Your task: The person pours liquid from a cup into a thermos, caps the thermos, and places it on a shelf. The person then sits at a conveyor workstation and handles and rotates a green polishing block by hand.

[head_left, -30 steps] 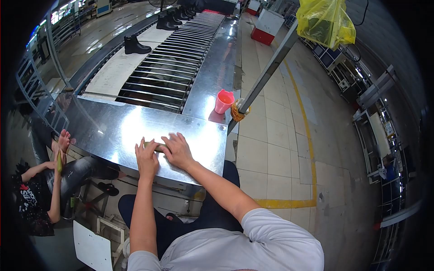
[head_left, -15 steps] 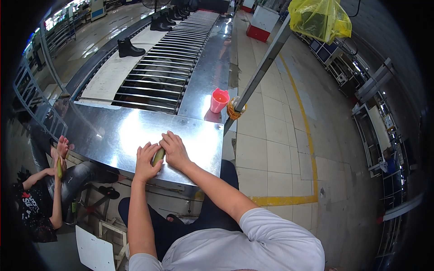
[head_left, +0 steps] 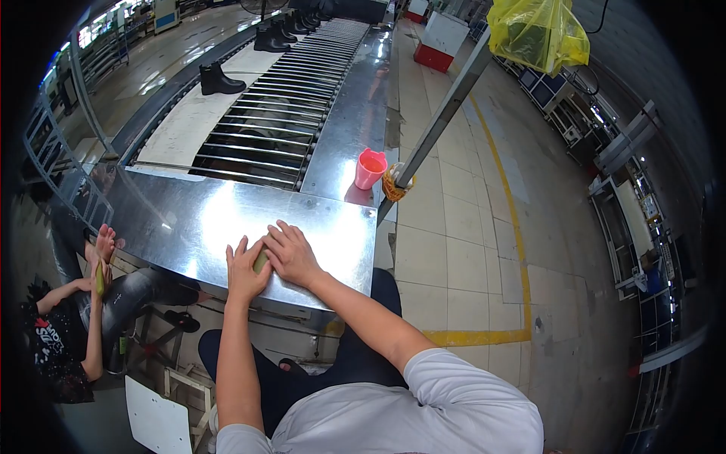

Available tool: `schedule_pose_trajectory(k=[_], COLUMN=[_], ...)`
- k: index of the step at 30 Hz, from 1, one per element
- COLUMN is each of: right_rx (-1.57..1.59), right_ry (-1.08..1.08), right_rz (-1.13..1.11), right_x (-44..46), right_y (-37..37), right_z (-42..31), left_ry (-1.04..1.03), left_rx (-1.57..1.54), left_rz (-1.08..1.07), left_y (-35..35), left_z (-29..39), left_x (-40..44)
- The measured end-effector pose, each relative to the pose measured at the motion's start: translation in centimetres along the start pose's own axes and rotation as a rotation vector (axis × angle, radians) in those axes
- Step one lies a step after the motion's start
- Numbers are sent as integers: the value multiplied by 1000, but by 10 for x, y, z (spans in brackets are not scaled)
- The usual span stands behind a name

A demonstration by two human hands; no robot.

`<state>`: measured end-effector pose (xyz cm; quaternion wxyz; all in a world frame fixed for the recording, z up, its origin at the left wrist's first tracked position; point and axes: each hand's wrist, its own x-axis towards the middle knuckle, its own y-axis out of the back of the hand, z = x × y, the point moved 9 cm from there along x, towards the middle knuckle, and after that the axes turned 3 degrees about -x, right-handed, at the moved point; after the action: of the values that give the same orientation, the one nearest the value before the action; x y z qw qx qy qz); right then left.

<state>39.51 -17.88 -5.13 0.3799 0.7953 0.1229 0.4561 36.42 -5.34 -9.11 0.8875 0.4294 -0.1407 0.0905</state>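
Observation:
A small green oblong thing (head_left: 261, 261) lies between my hands above the shiny metal tabletop (head_left: 174, 219); it looks like a fruit, but its kind is not certain. My left hand (head_left: 245, 274) grips it from the left, thumb on the near side. From the right, my right hand (head_left: 292, 256) closes over it, fingers bent across its top. Much of the green thing is hidden beneath my fingers.
A pink cup (head_left: 370, 168) stands by a metal post (head_left: 442, 113) hung with a yellow plastic bag (head_left: 537, 34). Black boots (head_left: 219, 79) stand along the roller conveyor (head_left: 261, 136). At left, a seated co-worker's hands hold a similar green thing (head_left: 100, 278).
My right hand has shifted slightly left over the green thing, covering more of it. My left hand's fingers have spread a little. The view has moved slightly.

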Motion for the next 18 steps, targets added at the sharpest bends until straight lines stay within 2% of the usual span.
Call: schedule_pose_trajectory(k=[3, 6, 9, 12, 15, 18], right_rx=[-25, -11, 122, 101, 79, 86], right_ry=[-68, -60, -197, -195, 38, 81], right_rz=[4, 37, -229, -280, 9, -37], right_x=[-2, -2, -7, -6, 1, -1], right_y=[-3, -1, -16, -15, 9, 3], right_z=[8, 8, 20, 11, -7, -9], left_ry=[-13, -12, 39, 27, -24, -90], left_rx=[-19, 134, 166, 113, -17, -106], left_rz=[54, 168, 282, 241, 180, 99], left_y=[3, 11, 14, 8, 4, 7], left_z=[1, 5, -5, -13, -13, -2], left_x=[-3, -6, -9, -7, -7, -7])
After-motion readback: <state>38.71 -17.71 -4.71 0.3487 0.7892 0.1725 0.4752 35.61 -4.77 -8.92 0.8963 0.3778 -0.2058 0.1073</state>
